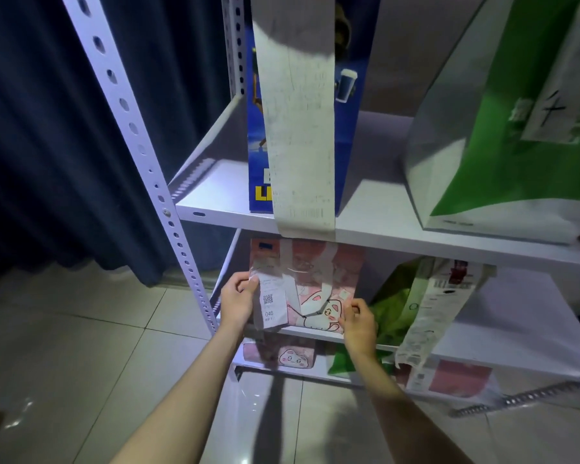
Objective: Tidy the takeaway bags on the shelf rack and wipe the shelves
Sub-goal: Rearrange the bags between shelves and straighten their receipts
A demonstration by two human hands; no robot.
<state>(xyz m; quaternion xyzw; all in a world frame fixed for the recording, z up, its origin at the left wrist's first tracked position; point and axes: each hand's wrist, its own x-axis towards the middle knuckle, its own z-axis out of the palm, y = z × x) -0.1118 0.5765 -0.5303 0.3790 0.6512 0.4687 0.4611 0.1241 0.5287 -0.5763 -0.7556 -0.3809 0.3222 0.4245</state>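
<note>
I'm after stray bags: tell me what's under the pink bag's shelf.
On the lower shelf, beneath the pink bag that both hands hold, lies another pink bag, with something green beside it. Their back parts are hidden by the shelf above.

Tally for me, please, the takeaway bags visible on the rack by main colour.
Blue bag: 1
Green bags: 3
Pink bags: 3
Total: 7

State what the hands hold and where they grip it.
Both hold the pink cartoon bag: left hand on its left edge, right hand at its lower right corner.
</note>
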